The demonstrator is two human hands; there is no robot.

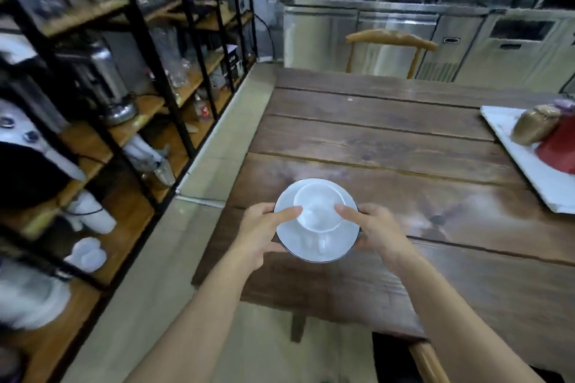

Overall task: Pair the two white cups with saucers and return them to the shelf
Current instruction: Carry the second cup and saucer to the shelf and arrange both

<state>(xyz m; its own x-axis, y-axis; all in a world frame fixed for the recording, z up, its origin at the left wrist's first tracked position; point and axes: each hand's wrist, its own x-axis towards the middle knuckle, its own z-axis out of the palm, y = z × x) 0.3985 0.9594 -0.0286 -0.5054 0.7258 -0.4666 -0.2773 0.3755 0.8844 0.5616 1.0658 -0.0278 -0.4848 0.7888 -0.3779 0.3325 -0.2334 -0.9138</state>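
Observation:
A white cup (319,210) stands on a white saucer (314,244) with a dark rim, held over the near left part of the wooden table (389,140). My left hand (264,233) grips the saucer's left edge, its thumb resting against the cup. On the other side my right hand (373,230) grips the saucer's right edge, thumb likewise at the cup's rim. The cup's handle points toward me. The black-framed wooden shelf (130,121) stands to the left across a strip of floor. More white cups (90,211) sit on its lower boards.
A white tray (529,171) with a red object (560,146) and a brown jar (535,124) lies at the table's right edge. A wooden chair (390,40) stands behind the table, steel cabinets (435,37) beyond. The shelf holds glassware and a metal blender (105,81).

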